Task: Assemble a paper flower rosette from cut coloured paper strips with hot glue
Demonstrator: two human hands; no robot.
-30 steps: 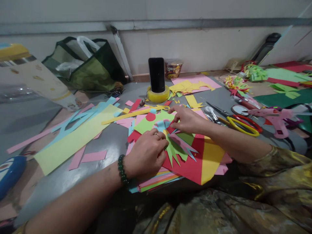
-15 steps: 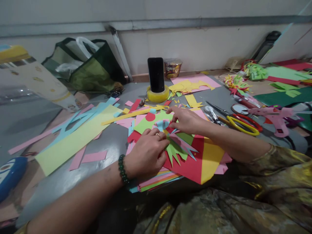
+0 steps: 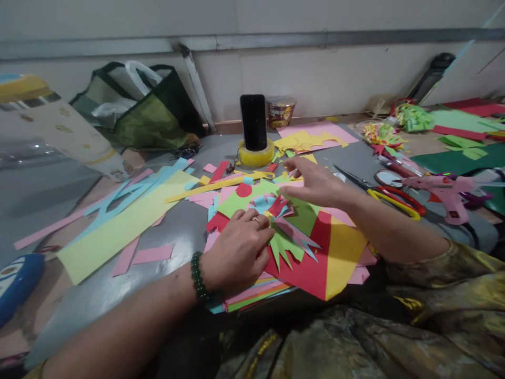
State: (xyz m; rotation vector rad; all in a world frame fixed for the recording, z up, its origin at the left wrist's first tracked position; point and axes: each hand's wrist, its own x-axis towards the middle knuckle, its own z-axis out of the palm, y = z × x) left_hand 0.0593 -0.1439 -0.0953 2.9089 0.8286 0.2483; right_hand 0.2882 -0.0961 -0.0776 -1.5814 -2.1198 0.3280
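Note:
A layered paper flower (image 3: 286,243) in green, pink, blue and red lies on a stack of coloured paper (image 3: 260,292). My left hand (image 3: 240,247), with a ring and a green bead bracelet, rests on the flower's left side. Its fingers are curled over the paper near the yellow centre, and the fingertips' contact is partly hidden. Just above the flower's upper right hovers my right hand (image 3: 315,184), thumb and fingers apart, holding nothing. Under the flower, a red sheet (image 3: 307,268) meets a yellow one (image 3: 342,258) on the right.
Scissors (image 3: 394,202) and a pink glue gun (image 3: 450,192) lie at the right. A phone (image 3: 253,123) stands in a yellow tape roll (image 3: 256,153) behind the stack. Paper strips (image 3: 130,226) spread leftward, near a green bag (image 3: 153,113) and a blue object (image 3: 21,284).
My right hand has lifted off the flower and moved right, its fingers spreading and uncovering the blue and red inner petals. My left hand has stayed in place.

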